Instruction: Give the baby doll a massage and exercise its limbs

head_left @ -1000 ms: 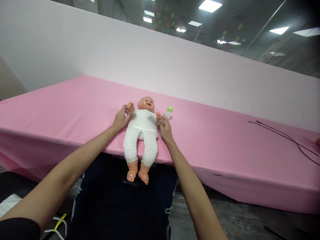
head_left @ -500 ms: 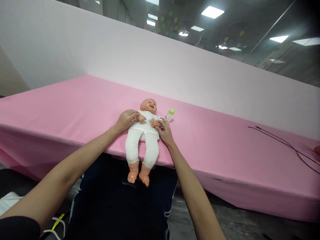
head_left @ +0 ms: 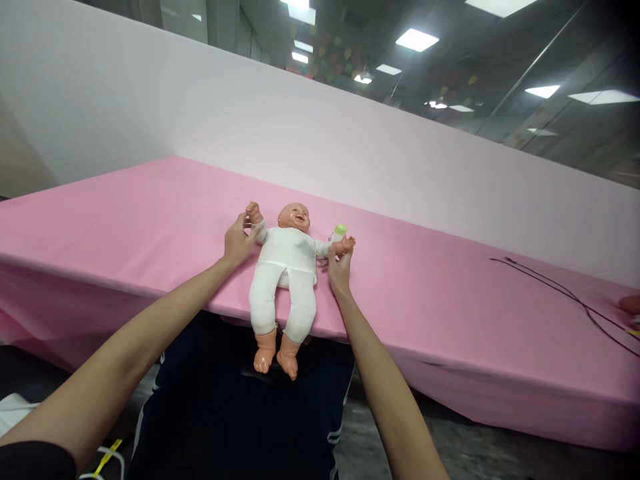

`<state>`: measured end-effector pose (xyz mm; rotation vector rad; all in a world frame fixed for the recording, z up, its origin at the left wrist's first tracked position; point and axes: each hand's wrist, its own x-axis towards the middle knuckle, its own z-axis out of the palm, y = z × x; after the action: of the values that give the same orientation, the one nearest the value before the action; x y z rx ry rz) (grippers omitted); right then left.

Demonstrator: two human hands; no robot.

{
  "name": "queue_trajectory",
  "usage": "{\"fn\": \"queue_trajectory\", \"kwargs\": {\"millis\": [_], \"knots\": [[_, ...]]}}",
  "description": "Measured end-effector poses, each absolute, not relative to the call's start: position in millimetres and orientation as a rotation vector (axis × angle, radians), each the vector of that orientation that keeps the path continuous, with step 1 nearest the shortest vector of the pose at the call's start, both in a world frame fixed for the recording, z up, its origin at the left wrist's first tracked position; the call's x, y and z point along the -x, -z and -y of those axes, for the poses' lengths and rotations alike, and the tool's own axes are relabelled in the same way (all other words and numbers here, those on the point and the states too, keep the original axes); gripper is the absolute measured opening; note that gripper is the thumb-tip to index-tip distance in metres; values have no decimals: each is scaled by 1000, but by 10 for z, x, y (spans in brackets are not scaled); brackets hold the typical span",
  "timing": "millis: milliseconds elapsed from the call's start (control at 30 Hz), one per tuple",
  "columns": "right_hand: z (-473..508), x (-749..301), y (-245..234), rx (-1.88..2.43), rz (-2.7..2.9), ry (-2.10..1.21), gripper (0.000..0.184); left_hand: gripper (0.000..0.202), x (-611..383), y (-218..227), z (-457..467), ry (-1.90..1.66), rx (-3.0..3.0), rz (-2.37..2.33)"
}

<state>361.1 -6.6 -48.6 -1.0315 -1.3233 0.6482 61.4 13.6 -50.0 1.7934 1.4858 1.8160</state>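
A baby doll (head_left: 287, 257) in white clothes lies face up on the pink-covered table (head_left: 425, 293), its bare feet hanging over the front edge. My left hand (head_left: 239, 241) is closed round the doll's arm at the left, near the wrist, and holds it out and up beside the head. With my right hand (head_left: 341, 270) I grip the doll's other arm at the wrist, stretched out to the right. Just behind that arm stands a small bottle (head_left: 340, 232) with a green cap, partly hidden by the doll's hand.
A dark cable (head_left: 565, 291) lies across the right part of the table. At the far right edge a reddish-brown object (head_left: 629, 305) is cut off by the frame. A white wall (head_left: 350, 153) runs along the back, with glass above it.
Both doll arms have moved from its chest outward to the sides, held in my hands. The left one is raised beside the head; the right one now reaches in front of the bottle.
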Motion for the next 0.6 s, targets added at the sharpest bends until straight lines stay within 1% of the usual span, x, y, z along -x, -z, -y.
{"fn": "queue_trajectory", "kwargs": {"millis": [67, 133, 200, 267, 333, 467, 600], "knots": [[84, -3597, 494, 1019, 1561, -516, 55, 39, -655, 487, -102, -1733, -2020, -1446], [84, -3592, 503, 987, 1772, -395, 41, 30, -702, 470, -76, -1620, -2278, -1347], [77, -3595, 508, 976, 1871, -350, 35, 26, -743, 457, -61, -1535, -2481, -1239], [73, -3599, 506, 986, 1851, -368, 37, 25, -768, 451, -52, -1510, -2564, -1197], [70, -3605, 502, 994, 1756, -430, 43, 26, -772, 453, -47, -1542, -2481, -1260], [46, -3642, 511, 1054, 1398, -678, 56, 41, -713, 486, -80, -1722, -1974, -1483], [0, -3708, 532, 1130, 1085, -738, 67, 41, -621, 527, -164, -1847, -1563, -1496]]}}
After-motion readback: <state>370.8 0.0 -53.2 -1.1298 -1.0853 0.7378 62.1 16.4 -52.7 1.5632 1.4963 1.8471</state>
